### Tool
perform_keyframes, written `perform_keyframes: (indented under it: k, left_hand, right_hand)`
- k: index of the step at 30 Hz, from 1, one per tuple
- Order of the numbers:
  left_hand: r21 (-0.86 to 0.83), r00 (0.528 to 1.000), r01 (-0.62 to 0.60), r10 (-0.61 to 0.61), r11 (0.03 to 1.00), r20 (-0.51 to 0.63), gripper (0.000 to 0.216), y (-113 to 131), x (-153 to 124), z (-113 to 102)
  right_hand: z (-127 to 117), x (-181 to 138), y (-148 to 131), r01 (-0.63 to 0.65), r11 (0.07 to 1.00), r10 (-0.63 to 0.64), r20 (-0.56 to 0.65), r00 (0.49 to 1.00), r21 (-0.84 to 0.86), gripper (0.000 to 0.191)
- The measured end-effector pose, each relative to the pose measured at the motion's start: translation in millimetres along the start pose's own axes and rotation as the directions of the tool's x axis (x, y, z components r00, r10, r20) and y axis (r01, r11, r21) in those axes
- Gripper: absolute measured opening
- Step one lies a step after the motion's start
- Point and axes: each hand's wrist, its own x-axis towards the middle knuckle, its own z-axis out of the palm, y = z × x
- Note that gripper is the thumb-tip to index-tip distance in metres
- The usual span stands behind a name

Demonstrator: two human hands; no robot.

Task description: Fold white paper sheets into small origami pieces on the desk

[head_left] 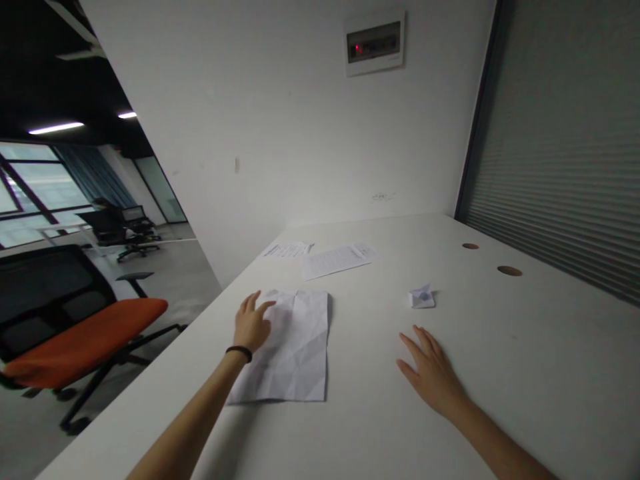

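A creased white sheet of paper (300, 347) lies unfolded on the white table, its surface crossed by fold lines. Over its left edge is my left hand (253, 321), thumb and fingers apart, with a dark band on the wrist; whether it touches the sheet I cannot tell. To the right, my right hand (431, 370) is at or just above the tabletop, fingers spread and holding nothing. Just beyond its fingertips sits a small folded paper piece (422, 297).
Printed sheets (337, 261) lie farther back on the table (380, 440). Two round holes, one a cable hole (510, 271), are near the blinds (560, 167) at right. An orange office chair (90, 333) stands left of the table. A wall (310, 133) closes the far end.
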Motion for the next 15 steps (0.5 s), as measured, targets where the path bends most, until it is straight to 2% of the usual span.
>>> perform_keyframes:
  k: [1,2,3,4,6,7,11,15]
  left_hand:
    - [0.016,0.998,-0.063,0.063,0.998,0.0,0.041,11,-4,1]
    - [0.061,0.982,-0.189,0.188,0.98,0.016,0.039,21,-9,4]
    - [0.086,0.959,-0.283,0.279,0.955,0.054,0.042,30,-14,8]
    - [0.092,0.941,-0.329,0.319,0.94,0.107,0.047,38,-20,14]
    - [0.079,0.909,-0.348,0.316,0.934,0.271,0.057,45,-32,28]
    - [0.077,0.906,-0.331,0.294,0.94,0.306,0.058,45,-36,35]
    - [0.09,0.891,-0.349,0.301,0.933,0.34,0.058,33,-43,54]
    - [0.132,0.892,-0.357,0.296,0.925,0.341,0.058,37,-41,47]
  right_hand:
    - [-1,0,0,0.001,1.0,-0.001,0.004,1.0,-0.008,0.045]
    - [-1,0,-1,0.003,1.0,-0.003,0.009,1.0,-0.015,0.045]
    - [-1,0,-1,0.005,1.0,-0.004,0.015,1.0,-0.021,0.045]
    - [-2,1,-1,0.004,1.0,-0.004,0.02,1.0,-0.027,0.045]
    - [-2,0,-1,-0.002,0.999,0.003,0.028,1.0,-0.041,0.046]
    - [-2,0,-1,-0.004,0.999,0.005,0.03,1.0,-0.045,0.046]
    - [-3,0,-2,-0.012,0.999,0.013,0.055,0.998,-0.033,0.045]
    - [-6,2,-3,-0.038,0.999,0.041,0.104,0.994,-0.025,0.047]
